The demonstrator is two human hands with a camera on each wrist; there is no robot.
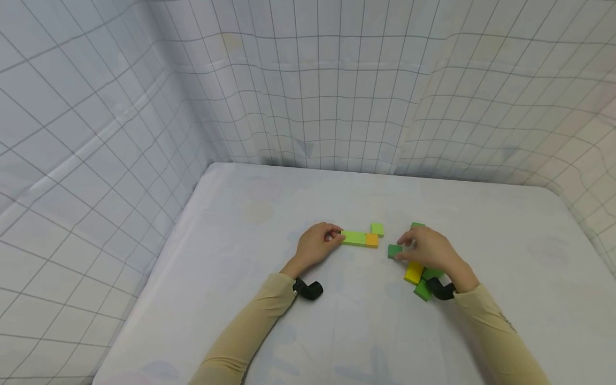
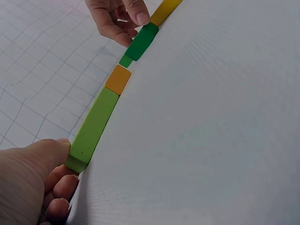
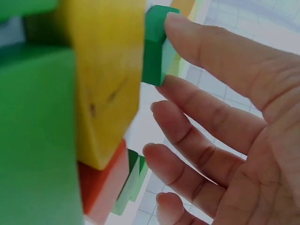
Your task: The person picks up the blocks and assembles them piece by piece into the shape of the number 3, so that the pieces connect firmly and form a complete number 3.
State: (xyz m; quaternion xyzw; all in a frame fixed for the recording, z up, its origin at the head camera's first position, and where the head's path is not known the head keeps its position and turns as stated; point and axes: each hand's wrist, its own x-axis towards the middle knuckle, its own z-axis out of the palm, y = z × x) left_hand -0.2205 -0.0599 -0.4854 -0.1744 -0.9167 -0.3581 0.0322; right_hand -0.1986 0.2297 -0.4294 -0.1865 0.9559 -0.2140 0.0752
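Observation:
My left hand (image 1: 317,244) pinches the left end of a long light green block (image 1: 353,238) lying on the table. An orange block (image 1: 372,240) touches that block's right end. Just behind the orange one lies a small light green block (image 1: 377,230). With thumb and index finger, my right hand (image 1: 430,248) holds a small dark green block (image 1: 395,251), a short gap to the right of the orange block. The right wrist view shows the other fingers of this hand loosely bent, touching no block.
Close by the right hand lie a yellow block (image 1: 414,272), a green block (image 1: 423,290) and another green block (image 1: 418,224) behind the fingers. A red-orange block (image 3: 105,187) shows under the yellow one in the right wrist view. Grid-patterned curtains (image 1: 308,96) surround the white table (image 1: 231,214).

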